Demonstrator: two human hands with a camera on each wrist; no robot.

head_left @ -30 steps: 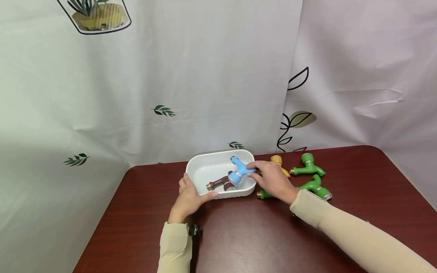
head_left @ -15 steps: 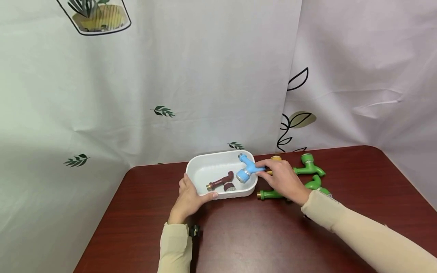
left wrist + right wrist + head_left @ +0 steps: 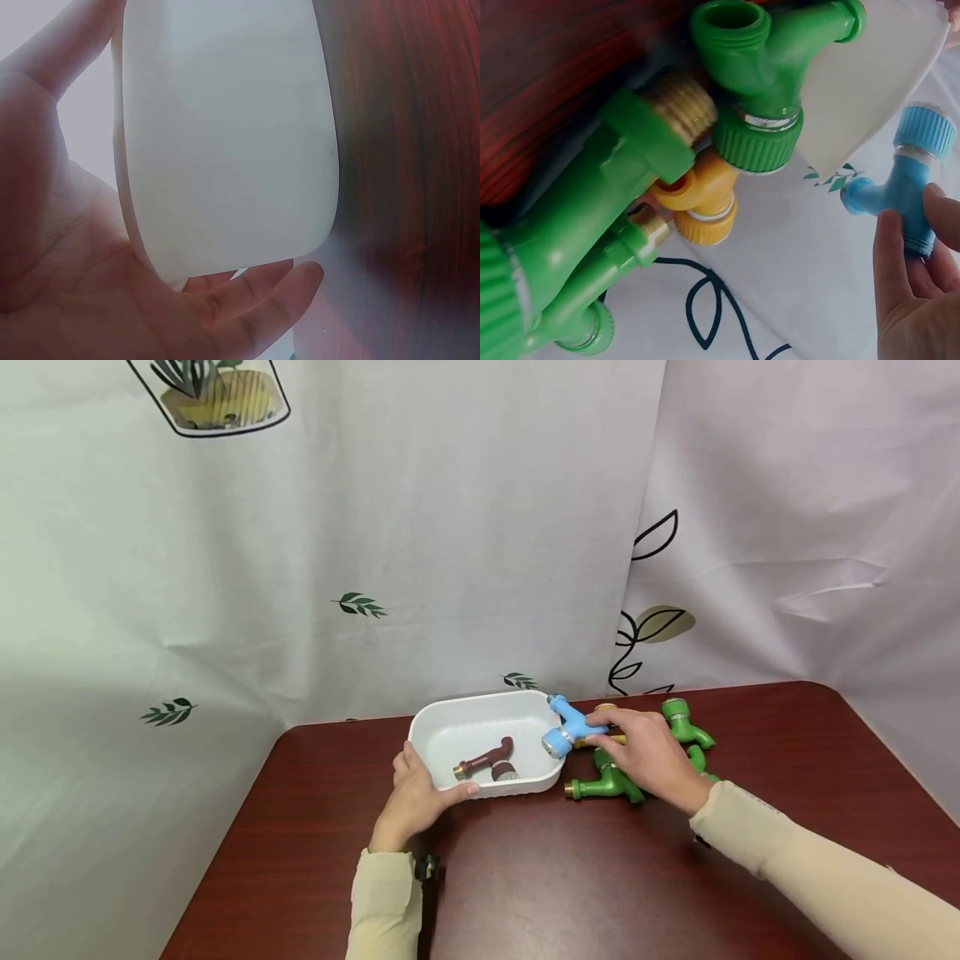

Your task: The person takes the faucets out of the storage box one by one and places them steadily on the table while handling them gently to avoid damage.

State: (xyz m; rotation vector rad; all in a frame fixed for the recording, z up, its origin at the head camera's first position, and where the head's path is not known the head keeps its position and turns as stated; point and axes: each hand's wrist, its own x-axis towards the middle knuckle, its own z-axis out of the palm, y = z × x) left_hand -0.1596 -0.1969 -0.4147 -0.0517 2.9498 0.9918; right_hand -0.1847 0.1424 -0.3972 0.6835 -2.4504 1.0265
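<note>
My right hand (image 3: 651, 756) pinches the end of a light blue plastic tap (image 3: 572, 727) between thumb and fingers. The tap is held up over the right rim of a white plastic tub (image 3: 519, 789); in the right wrist view the blue tap (image 3: 909, 187) has its ribbed knob upward. Around the tub's near left corner, my left hand (image 3: 414, 797) holds on, thumb along the front wall and fingers at the left side. In the left wrist view the tub's wall (image 3: 232, 150) fills the middle. Inside the tub lies a maroon tap (image 3: 483, 760) with a brass thread.
Right of the tub lie several green taps, including a near one (image 3: 600, 787) and a far one (image 3: 681, 722). A yellow tap (image 3: 705, 202) sits among them, mostly hidden behind my hand in the head view. The dark red table (image 3: 525, 877) meets a white printed curtain (image 3: 465, 527) behind.
My right hand has moved the blue tap rightward, from over the maroon tap inside the tub to the tub's right rim. The left hand and tub stay put.
</note>
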